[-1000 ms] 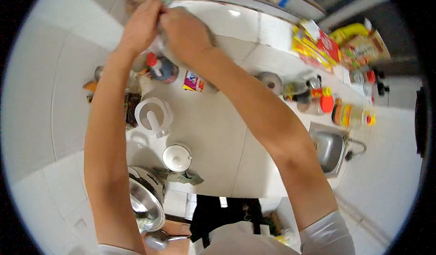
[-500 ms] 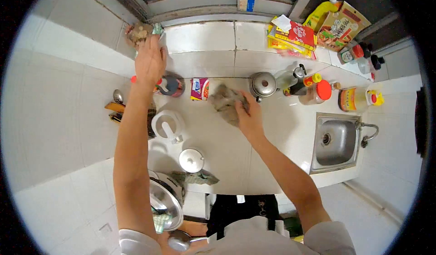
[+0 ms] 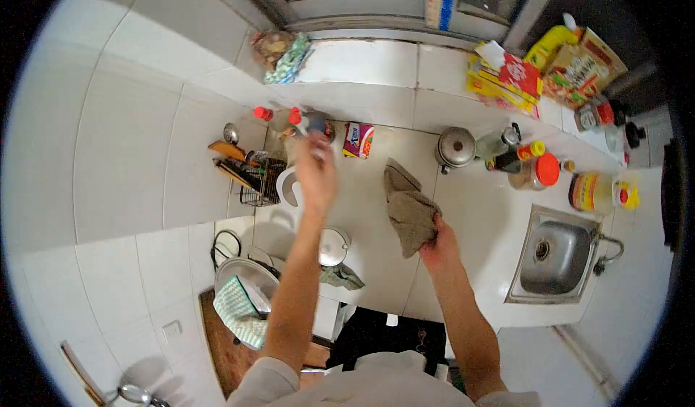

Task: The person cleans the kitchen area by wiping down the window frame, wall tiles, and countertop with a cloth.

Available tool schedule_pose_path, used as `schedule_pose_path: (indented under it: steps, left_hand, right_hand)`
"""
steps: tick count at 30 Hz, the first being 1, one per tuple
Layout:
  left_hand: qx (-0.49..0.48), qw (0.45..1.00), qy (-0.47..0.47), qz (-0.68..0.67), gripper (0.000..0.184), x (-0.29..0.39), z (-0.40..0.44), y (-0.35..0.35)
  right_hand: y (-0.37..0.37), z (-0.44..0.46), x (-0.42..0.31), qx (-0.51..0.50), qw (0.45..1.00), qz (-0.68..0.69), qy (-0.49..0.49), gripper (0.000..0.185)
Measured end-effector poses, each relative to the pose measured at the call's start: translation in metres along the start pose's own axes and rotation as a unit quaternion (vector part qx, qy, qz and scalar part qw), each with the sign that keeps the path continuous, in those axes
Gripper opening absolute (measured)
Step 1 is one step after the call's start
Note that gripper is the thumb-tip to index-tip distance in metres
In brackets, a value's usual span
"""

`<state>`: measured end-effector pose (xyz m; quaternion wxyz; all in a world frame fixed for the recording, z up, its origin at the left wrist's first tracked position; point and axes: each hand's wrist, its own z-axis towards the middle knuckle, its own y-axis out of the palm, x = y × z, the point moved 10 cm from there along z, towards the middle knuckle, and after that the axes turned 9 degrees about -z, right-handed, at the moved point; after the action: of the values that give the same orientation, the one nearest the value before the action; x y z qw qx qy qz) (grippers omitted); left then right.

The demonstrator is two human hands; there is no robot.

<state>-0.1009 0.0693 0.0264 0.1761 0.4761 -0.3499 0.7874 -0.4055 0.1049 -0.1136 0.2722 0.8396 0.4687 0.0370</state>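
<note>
R hand (right hand (image 3: 439, 246)) has its fingers clamped on the near-right edge of a grey-brown cloth (image 3: 411, 215), which is over the mid counter (image 3: 376, 262), L of the sink (image 3: 554, 255). Prob. gripped at the edge so the rest spreads out flat-ish, away from the palm; can't tell if its far end touches the counter.

L hand (left hand (image 3: 316, 175)) is motion-blurred, beside the white jug (image 3: 281, 187) and near the red-capped bottle (image 3: 295, 116); can't tell if its fingers are apart or together, or if they hold anything.

Seasoning packet (image 3: 357, 140) and small lidded steel pot (image 3: 456, 148) stand near the back wall, w/ the red-lidded jar (image 3: 544, 169) and yellow-labelled oil bottle (image 3: 590, 193) further R, prob. kept back there to leave working room up front. Knives sit in a wire rack (image 3: 262, 190) at the L wall, prob. for safe keeping. Green-and-white checked cloth (image 3: 239, 313) is draped on the big steel pot (image 3: 250, 271), maybe just parked there.
</note>
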Motion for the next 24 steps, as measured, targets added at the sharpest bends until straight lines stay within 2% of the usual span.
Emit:
schedule_pose_path:
  steps: [1,2,3,5,6,8,9,10,11,12,13,14,15,18,20,22,24]
  left_hand:
    - [-0.05,0.989,-0.132,-0.041,0.029,-0.046,-0.041,0.015]
    - [-0.057,0.964,-0.221,-0.133,0.031,-0.079,-0.092,0.029]
    - [-0.102,0.914,-0.364,-0.146,0.045,-0.096,-0.14,0.047]
    - [-0.095,0.785,-0.535,-0.299,0.059,-0.085,-0.214,0.066]
    - [-0.089,0.742,-0.539,-0.389,0.063,-0.079,-0.232,0.076]
    - [-0.078,0.64,-0.525,-0.555,0.071,-0.069,-0.251,0.095]
    - [-0.073,0.628,-0.54,-0.556,0.072,-0.067,-0.254,0.095]
    - [-0.068,0.613,-0.555,-0.558,0.073,-0.06,-0.254,0.092]
    - [-0.063,0.598,-0.569,-0.561,0.074,-0.058,-0.254,0.092]
    - [-0.071,0.609,-0.567,-0.55,0.074,-0.062,-0.251,0.091]
    - [-0.076,0.619,-0.568,-0.537,0.073,-0.067,-0.249,0.088]
    - [-0.083,0.629,-0.569,-0.523,0.073,-0.072,-0.249,0.088]
    - [-0.077,0.636,-0.573,-0.511,0.072,-0.083,-0.256,0.088]
    - [-0.067,0.656,-0.585,-0.472,0.067,-0.109,-0.273,0.086]
    - [-0.064,0.656,-0.601,-0.451,0.063,-0.1,-0.285,0.078]
    - [-0.094,0.657,-0.625,-0.411,0.066,-0.119,-0.32,0.09]
    - [-0.124,0.654,-0.636,-0.39,0.069,-0.122,-0.345,0.091]
  right_hand:
    - [0.0,0.002,0.004,-0.016,1.0,-0.002,0.003,0.042]
    - [-0.001,0.006,0.011,-0.031,0.999,-0.005,0.007,0.042]
    - [0.001,0.008,0.013,-0.046,0.999,-0.009,0.009,0.043]
    - [0.013,0.004,0.02,-0.087,0.995,-0.044,0.025,0.043]
    - [0.02,0.003,0.025,-0.105,0.992,-0.062,0.033,0.044]
    - [0.026,-0.001,0.037,-0.079,0.986,-0.138,0.046,0.042]
    - [0.028,-0.002,0.041,-0.066,0.981,-0.175,0.049,0.041]
    - [0.03,0.002,0.035,-0.064,0.953,-0.295,-0.013,0.041]
    - [0.031,0.01,0.03,-0.063,0.906,-0.412,-0.074,0.041]
    - [0.036,0.014,0.023,-0.063,0.841,-0.521,-0.134,0.042]
    - [0.055,0.006,0.007,-0.054,0.725,-0.636,-0.259,0.041]
    - [0.081,-0.003,-0.003,-0.049,0.578,-0.723,-0.376,0.04]
    - [0.109,-0.014,-0.001,-0.045,0.408,-0.776,-0.478,0.04]
    - [0.163,0.016,-0.004,-0.063,0.48,-0.736,-0.474,0.037]
    - [0.201,0.07,0.016,-0.122,0.57,-0.713,-0.388,0.033]
    - [0.252,0.103,0.046,-0.137,0.571,-0.708,-0.393,0.034]
    - [0.289,0.122,0.07,-0.096,0.508,-0.739,-0.433,0.038]
